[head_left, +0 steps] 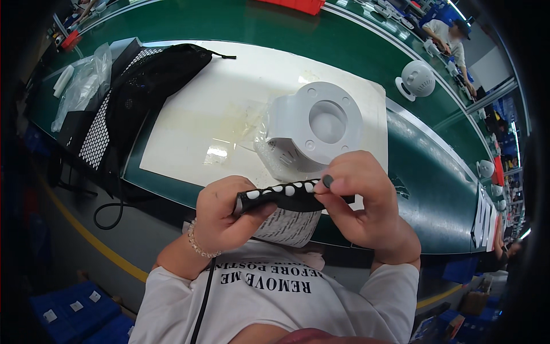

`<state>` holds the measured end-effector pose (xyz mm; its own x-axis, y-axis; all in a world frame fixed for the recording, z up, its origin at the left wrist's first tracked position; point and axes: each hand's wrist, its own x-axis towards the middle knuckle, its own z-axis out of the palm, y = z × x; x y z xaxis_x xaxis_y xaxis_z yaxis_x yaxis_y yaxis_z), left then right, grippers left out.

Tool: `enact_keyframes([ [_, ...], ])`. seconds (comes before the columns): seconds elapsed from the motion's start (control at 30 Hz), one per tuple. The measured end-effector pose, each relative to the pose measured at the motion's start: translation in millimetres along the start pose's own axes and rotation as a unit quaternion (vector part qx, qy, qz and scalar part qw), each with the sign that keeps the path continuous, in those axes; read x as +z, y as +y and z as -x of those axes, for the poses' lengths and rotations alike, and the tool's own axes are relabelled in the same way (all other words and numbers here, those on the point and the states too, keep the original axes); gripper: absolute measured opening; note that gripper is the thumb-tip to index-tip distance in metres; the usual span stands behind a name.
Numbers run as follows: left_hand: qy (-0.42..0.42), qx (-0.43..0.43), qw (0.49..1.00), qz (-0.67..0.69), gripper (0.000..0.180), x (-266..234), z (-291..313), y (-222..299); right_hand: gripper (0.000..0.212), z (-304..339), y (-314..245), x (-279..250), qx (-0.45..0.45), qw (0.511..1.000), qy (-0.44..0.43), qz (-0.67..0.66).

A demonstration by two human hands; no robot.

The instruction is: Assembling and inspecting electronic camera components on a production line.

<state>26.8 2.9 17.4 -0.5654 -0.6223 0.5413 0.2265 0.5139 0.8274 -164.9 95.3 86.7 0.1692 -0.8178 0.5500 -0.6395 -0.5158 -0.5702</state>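
Observation:
Close to my body, my left hand [226,212] is closed on one end of a black strip [292,204] dotted with white round spots. Between thumb and forefinger, my right hand [364,198] pinches a small dark grey round pad [327,180] at the strip's other end. Just beyond my hands, a white plastic fan-like housing [349,123] lies with its round base facing up. The base has a big central hollow and small round recesses. Clear bubble wrap [272,157] sits beside and partly under it, on a white board [189,117].
At the left lie a black mesh bag [157,80] with a drawstring and a clear plastic bag [94,77]. Across the green bench [229,26] are a red bin [298,4] and a white round fan-like unit [418,80]. Another person [450,37] works at the far right.

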Motion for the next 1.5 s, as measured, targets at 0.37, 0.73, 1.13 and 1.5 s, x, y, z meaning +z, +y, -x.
enact_keyframes([
  [0.37,-0.004,0.016,1.000,0.007,0.020,1,-3,-2,0.061,2,-3,18,-0.056,0.998,0.032,0.014],
  [0.73,-0.025,0.089,0.991,-0.093,0.019,2,-27,-2,0.081,-9,24,-9,-0.073,0.983,0.160,0.044],
  [1.13,-0.104,0.054,0.993,0.002,0.019,7,-18,-26,0.056,-23,51,-17,0.115,0.973,0.176,-0.094],
  [1.5,-0.109,0.063,0.992,0.007,0.022,8,-17,-30,0.063,-20,53,-18,0.123,0.951,0.213,-0.187],
])
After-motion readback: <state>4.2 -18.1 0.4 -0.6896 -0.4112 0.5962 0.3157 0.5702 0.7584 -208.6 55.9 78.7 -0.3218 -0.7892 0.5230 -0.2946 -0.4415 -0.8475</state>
